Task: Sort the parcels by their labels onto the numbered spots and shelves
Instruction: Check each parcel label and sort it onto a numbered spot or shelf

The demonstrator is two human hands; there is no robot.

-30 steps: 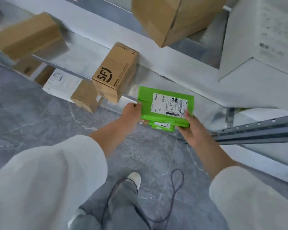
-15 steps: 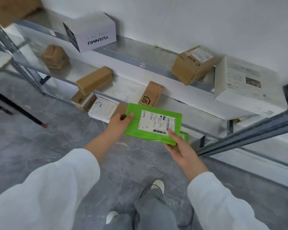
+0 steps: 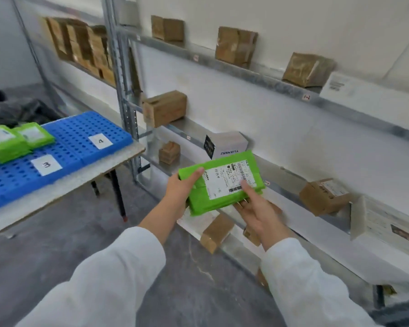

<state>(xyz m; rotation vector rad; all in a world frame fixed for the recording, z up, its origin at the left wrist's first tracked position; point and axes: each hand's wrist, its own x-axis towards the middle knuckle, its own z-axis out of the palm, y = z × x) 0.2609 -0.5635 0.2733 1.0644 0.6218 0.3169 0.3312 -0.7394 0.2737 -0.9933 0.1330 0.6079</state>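
Observation:
I hold a green parcel point(image 3: 220, 185) with a white barcode label in front of me, level with the lower shelves. My left hand point(image 3: 181, 187) grips its left end, thumb on top. My right hand point(image 3: 255, 208) supports it from below at the right, thumb pressed on the label. A second green packet seems to lie under it, though I cannot tell for sure. On the table at left, blue perforated mats point(image 3: 80, 135) carry number cards 3 point(image 3: 46, 164) and 4 point(image 3: 100, 141). Two green parcels point(image 3: 14, 140) lie on the mats behind card 3.
A metal shelf rack point(image 3: 246, 74) runs along the white wall at right, with several brown cartons and a white box marked YUANMU point(image 3: 227, 143). Small red number tags sit on the shelf edges. The table's edge point(image 3: 85, 178) and black legs stand left of me on grey floor.
My view has swung up and left, bringing the table with the blue mats into sight. Both hands keep hold of the green parcel, which is now tilted and further from the shelves.

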